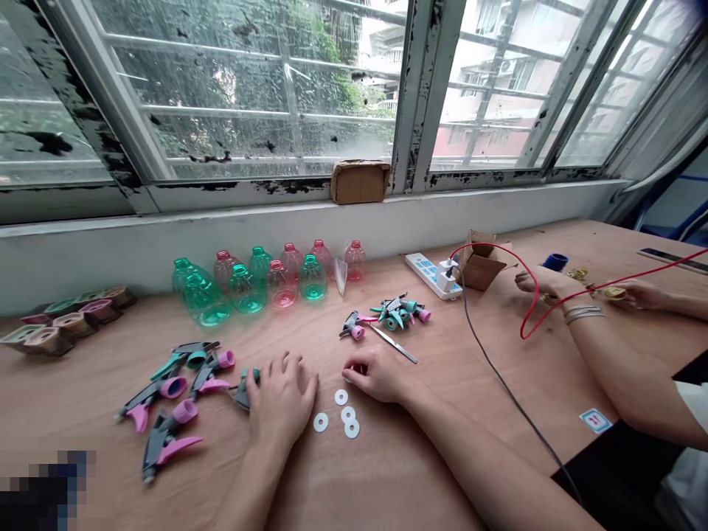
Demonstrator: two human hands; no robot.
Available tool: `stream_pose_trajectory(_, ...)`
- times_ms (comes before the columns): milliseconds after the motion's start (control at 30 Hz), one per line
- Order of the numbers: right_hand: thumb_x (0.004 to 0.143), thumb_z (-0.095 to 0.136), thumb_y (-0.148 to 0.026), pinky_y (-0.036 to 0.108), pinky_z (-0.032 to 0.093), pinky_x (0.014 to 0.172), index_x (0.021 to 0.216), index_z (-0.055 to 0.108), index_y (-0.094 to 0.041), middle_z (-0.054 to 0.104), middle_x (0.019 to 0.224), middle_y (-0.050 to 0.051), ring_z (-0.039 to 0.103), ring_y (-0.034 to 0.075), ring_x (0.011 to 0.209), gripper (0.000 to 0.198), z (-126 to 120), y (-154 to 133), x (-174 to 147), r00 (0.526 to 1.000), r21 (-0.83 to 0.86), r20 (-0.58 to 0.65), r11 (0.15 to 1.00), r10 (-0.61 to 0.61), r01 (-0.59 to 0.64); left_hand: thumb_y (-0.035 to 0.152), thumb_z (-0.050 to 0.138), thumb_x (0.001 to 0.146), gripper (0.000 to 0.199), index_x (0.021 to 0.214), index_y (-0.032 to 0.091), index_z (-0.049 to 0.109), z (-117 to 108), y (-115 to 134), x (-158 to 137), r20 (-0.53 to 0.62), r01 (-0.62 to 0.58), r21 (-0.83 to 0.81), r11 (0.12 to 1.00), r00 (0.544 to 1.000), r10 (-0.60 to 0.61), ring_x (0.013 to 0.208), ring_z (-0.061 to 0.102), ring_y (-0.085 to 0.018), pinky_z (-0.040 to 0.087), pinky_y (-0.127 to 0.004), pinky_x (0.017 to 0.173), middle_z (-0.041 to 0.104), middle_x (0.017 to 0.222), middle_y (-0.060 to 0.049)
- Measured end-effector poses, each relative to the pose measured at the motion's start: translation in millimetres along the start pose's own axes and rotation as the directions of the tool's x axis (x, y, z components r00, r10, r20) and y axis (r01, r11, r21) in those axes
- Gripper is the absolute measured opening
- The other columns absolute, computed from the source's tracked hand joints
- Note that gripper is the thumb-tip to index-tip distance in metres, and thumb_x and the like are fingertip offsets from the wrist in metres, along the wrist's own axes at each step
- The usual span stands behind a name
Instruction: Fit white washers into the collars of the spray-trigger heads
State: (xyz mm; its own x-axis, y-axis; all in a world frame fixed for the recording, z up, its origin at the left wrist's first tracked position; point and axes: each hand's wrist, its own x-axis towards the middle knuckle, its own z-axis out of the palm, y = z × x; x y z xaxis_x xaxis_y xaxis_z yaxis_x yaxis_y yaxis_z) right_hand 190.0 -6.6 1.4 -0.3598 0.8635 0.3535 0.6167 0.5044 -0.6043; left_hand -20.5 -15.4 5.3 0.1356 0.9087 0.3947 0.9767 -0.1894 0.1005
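Note:
My left hand [281,398] lies palm down over a grey and teal trigger sprayer head [242,392]. Part of that sprayer sticks out on the little-finger side, and the rest is hidden under the hand. My right hand [377,372] is closed in a pinch close to the table; a small pale edge at its fingertips is too little to name. Just below it lie several flat white ring washers [341,397], two of them overlapping. Left of my left hand, several trigger sprayer heads [166,439] with pink or teal collars and triggers lie on their sides.
Green and pink clear bottles [247,290] stand by the wall. Tweezers [394,344] lie beside a pile of sprayer heads [401,311]. A power strip [425,274], a cardboard box [476,271] and a red cable [529,313] are farther right, near another person's hands [539,282].

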Motion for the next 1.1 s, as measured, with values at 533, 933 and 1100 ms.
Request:
stream_pose_trajectory(533,0.083,0.066,-0.022,0.021,0.039,0.057,0.081,0.075,-0.021,0.07,0.066,-0.001,0.059,0.01,0.058,0.009,2,1,-1,1.0,0.021,0.015,1.0,-0.017,0.017,0.038,0.044,0.092,0.04,0.123,0.016,0.057,0,-4,4,-0.021,0.018,-0.079,0.997,1.0,-0.02,0.125,0.047,-0.035,0.043,-0.052,0.098,0.055,0.136,-0.016)
stream_pose_trajectory(933,0.078,0.075,-0.033,0.021,0.039,0.061,0.088,0.073,-0.023,0.068,0.081,0.0,0.06,0.012,0.067,0.014,0,4,-2,0.98,-0.043,0.175,0.994,-0.095,0.104,0.024,0.043,0.09,0.027,0.112,0.018,0.057,11,-13,8,-0.083,-0.054,-0.235,0.971,0.996,0.036,0.114,0.054,-0.03,0.042,-0.046,0.101,0.064,0.115,-0.013)
stream_pose_trajectory(1100,0.086,0.064,-0.024,0.023,0.042,0.067,0.093,0.074,-0.023,0.071,0.086,0.001,0.063,0.014,0.074,0.011,0,5,-3,0.984,-0.048,0.153,0.994,-0.091,0.1,0.02,0.04,0.09,0.03,0.111,0.016,0.061,7,-15,9,-0.069,0.013,-0.248,0.969,0.997,-0.032,0.115,0.053,-0.031,0.045,-0.047,0.097,0.067,0.109,-0.012)
